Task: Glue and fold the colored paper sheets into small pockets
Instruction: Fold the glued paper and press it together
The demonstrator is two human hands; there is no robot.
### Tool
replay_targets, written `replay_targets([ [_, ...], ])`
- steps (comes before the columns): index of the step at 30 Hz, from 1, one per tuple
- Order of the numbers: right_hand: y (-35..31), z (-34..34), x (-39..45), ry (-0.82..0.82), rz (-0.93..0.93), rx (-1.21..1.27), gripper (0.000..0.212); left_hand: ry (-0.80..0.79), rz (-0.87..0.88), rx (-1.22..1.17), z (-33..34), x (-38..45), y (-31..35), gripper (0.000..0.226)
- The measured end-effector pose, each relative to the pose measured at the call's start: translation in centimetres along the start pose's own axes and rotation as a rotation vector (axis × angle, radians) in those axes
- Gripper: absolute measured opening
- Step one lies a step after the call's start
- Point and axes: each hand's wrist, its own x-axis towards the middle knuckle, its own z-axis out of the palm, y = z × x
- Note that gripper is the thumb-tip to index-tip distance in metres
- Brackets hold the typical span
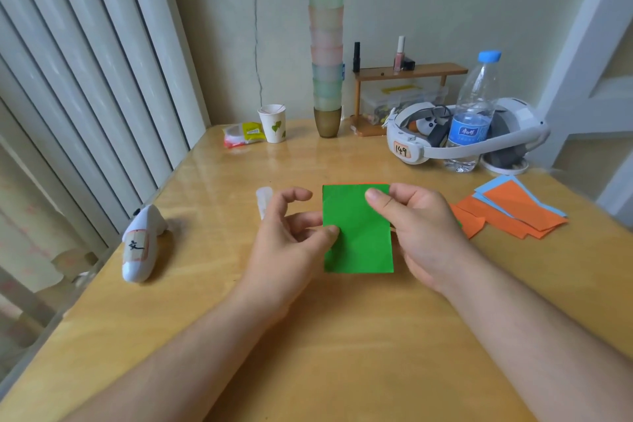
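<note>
A green paper sheet (358, 243) is held just above the middle of the wooden table (342, 336), with a thin orange edge showing along its top. My left hand (291, 233) pinches its left edge between thumb and fingers. My right hand (414, 226) pinches its upper right corner, thumb on top. A whitish glue stick (264, 200) lies on the table just behind my left hand. A loose pile of orange and light blue paper sheets (513, 212) lies to the right.
A white controller (140, 243) lies near the table's left edge. At the back stand a paper cup (274, 123), a tall stack of plastic cups (327, 58), a small wooden shelf (407, 72), a white headset (462, 134) and a water bottle (474, 113).
</note>
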Motion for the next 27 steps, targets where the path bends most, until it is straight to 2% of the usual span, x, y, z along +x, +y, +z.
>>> replay_targets([
  [5, 0.6, 0.0, -0.2, -0.088, -0.060, -0.115, 0.014, 0.025, -0.039, -0.034, -0.3, 0.3, 0.5, 0.021],
  [13, 1.0, 0.7, -0.4, -0.083, -0.103, -0.114, 0.017, 0.011, -0.067, -0.058, -0.5, 0.5, 0.2, 0.022],
  [18, 1.4, 0.5, -0.2, -0.047, -0.141, -0.136, 0.039, -0.009, -0.031, -0.011, -0.6, 0.5, 0.1, 0.024],
  [23, 1.7, 0.4, 0.0, -0.054, -0.129, -0.118, 0.048, -0.027, -0.029, -0.007, -0.6, 0.5, 0.2, 0.023],
  [25, 1.7, 0.5, -0.1, -0.059, -0.126, -0.113, 0.048, -0.023, -0.026, -0.019, -0.6, 0.5, 0.2, 0.025],
  [27, 1.5, 0.5, -0.2, -0.081, -0.113, -0.112, 0.038, 0.003, -0.020, -0.004, -0.5, 0.6, 0.3, 0.022],
])
